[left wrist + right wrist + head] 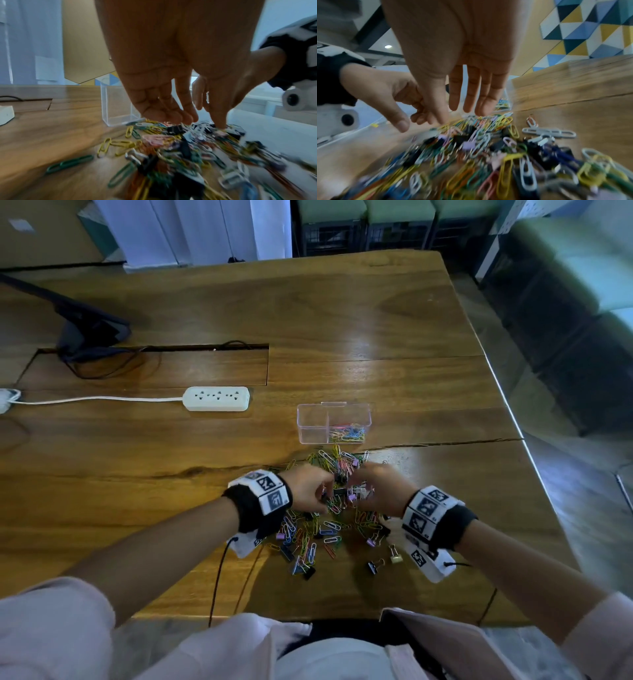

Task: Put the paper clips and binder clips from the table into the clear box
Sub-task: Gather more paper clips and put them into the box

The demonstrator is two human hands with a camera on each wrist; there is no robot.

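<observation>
A heap of coloured paper clips and small binder clips (329,522) lies on the wooden table (376,337), just in front of the clear box (334,422). The box has two compartments; the right one holds paper clips and the left one looks bare. My left hand (323,496) and right hand (359,491) meet over the middle of the heap. In the left wrist view, my left hand (200,121) has its fingertips (178,119) bent down onto the clips (180,142). In the right wrist view, my right hand (457,116) hangs over the heap (479,142), fingers straight and spread.
A white power strip (217,398) with its cord lies left of the box. A dark stand (89,333) and cables sit by a hatch at the far left. Loose binder clips (395,556) lie near the front edge. The table's right edge is close.
</observation>
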